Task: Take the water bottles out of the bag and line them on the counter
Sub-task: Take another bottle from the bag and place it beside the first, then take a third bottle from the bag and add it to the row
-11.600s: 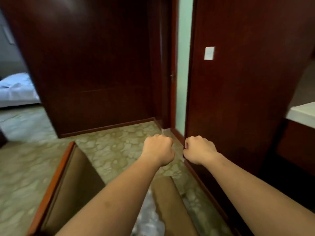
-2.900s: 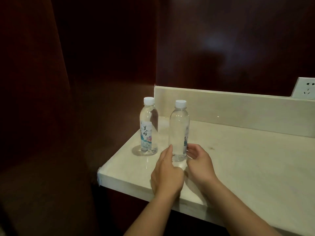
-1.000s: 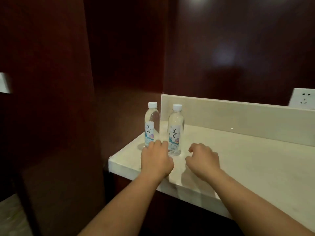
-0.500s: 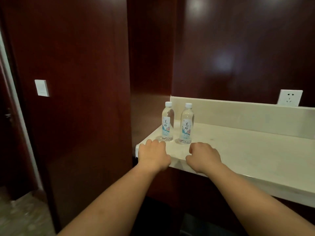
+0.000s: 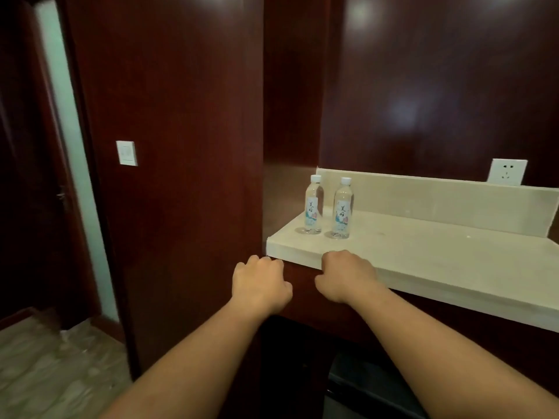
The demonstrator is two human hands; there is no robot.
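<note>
Both bare forearms reach forward from the bottom of the view. The left hand (image 5: 261,285) and the right hand (image 5: 348,276) sit a little apart, each with its fingers curled under and holding nothing. The left hand is seen against the dark panel below the corner of the cream stone counter (image 5: 438,255). The knuckles of the right hand overlap the counter's front edge; whether they touch it cannot be told.

Further back, at the counter's end by the side wall, stand two clear plastic water bottles with white caps and pale printed labels. Both are upright. The end bottle (image 5: 313,207) is nearest the wall and the inner bottle (image 5: 342,211) is just beside it, with a narrow gap between them.

Behind them runs the cream stone backsplash (image 5: 438,198), and a white wall socket (image 5: 506,172) is above it. Glossy dark red wood panelling (image 5: 181,116) carries a white light switch (image 5: 126,153).
</note>
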